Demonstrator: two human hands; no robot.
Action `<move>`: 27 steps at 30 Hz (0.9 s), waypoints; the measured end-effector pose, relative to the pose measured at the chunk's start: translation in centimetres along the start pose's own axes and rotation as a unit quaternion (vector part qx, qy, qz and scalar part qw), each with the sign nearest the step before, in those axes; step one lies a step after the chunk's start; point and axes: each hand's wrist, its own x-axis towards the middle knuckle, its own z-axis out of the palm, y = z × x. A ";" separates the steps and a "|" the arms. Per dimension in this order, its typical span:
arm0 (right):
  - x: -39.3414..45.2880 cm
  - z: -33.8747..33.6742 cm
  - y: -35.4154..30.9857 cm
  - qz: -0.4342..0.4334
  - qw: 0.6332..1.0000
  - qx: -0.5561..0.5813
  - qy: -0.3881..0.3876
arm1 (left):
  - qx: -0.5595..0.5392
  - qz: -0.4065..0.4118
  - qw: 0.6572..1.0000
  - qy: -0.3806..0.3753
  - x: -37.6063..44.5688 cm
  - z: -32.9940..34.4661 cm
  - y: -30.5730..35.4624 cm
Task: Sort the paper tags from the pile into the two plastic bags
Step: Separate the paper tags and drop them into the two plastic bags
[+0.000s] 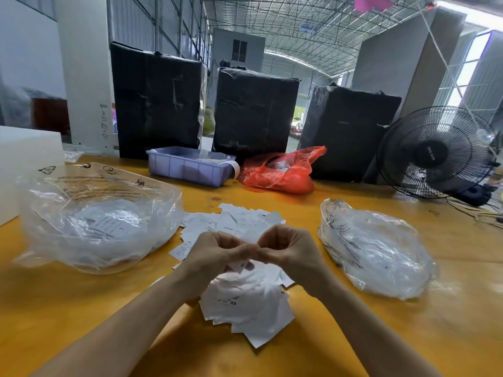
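On the yellow bench (381,336), the biggest things stand at the back: three black-wrapped bales (158,102), with a black fan (435,152) at the far right edge. In front of the bales sit a lilac plastic bin (187,170) and a crumpled red bag (280,172), both well apart from the sorting and seemingly no part of it.

Nearer, the two clear bags lie open-mouthed on either side of the person, probably so each hand can drop tags sideways without reaching across. The left plastic bag (100,213) is the larger and already holds white tags. The right plastic bag (378,251) also shows pale contents, though the glare makes them hard to read.

Between the bags lies the pile of paper tags (239,221), spread loosely toward the far side and heaped thicker close to the body, some printed "XS". Many are unsorted, so I judge the task well short of done.

Above the near heap the left hand (215,251) and right hand (288,248) meet, fingers curled and tips pressed together, pinching a small held tag (241,266) that hangs just below them. The grip looks like peeling one tag from others or turning it to read its size; which, I cannot tell.
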 end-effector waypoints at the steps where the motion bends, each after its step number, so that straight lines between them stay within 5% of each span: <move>1: 0.0 -0.2 0.0 0.008 1.000 0.019 -0.009 | -0.008 0.005 1.000 0.009 0.0 0.0 -0.1; 6: 0.5 -0.8 0.1 0.119 0.983 0.128 0.058 | -0.013 0.021 0.999 0.021 0.2 -0.2 -0.1; 10: 0.4 -0.6 0.4 0.167 0.979 0.114 0.013 | 0.020 0.034 0.999 -0.021 -0.1 0.2 -0.1; 14: 0.2 -0.5 0.4 0.154 0.985 0.081 -0.020 | 0.057 0.039 0.996 -0.054 -0.2 0.5 0.0; 21: 0.8 -2.3 -0.2 0.110 0.951 0.224 0.185 | 0.032 -0.008 0.999 0.030 0.2 0.0 -0.2; 27: 0.4 -1.5 -0.6 0.009 0.982 0.125 0.142 | 0.024 -0.016 0.999 0.041 0.2 0.0 -0.1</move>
